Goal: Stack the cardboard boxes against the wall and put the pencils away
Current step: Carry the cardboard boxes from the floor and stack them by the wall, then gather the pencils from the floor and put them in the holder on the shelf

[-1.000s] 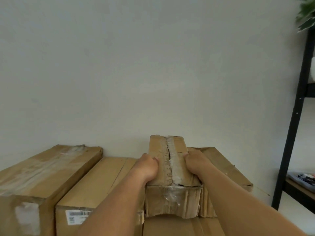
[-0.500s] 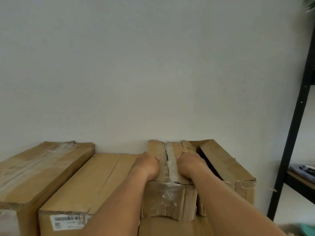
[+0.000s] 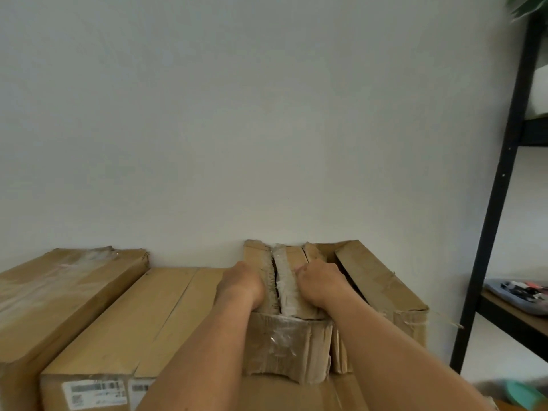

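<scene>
A narrow, battered cardboard box [image 3: 286, 345] with a taped top seam lies end-on against the white wall, on top of another box. My left hand [image 3: 241, 284] rests on its top left side and my right hand [image 3: 318, 281] on its top right side, knuckles up and fingers curled down onto the cardboard. A torn box [image 3: 382, 287] lies right beside it. Two long boxes, one with labels [image 3: 118, 324] and one taller [image 3: 56, 289], lie to the left. No pencils show clearly.
A black metal shelf frame [image 3: 501, 179] stands at the right, with a wooden shelf carrying a grey tray [image 3: 516, 295] of small items. Plant leaves [image 3: 530, 4] hang at the top right corner. A teal object [image 3: 525, 394] lies low at the right.
The narrow box has slid forward until its far end meets the wall, with both hands staying on top. My view has dropped and drawn closer.
</scene>
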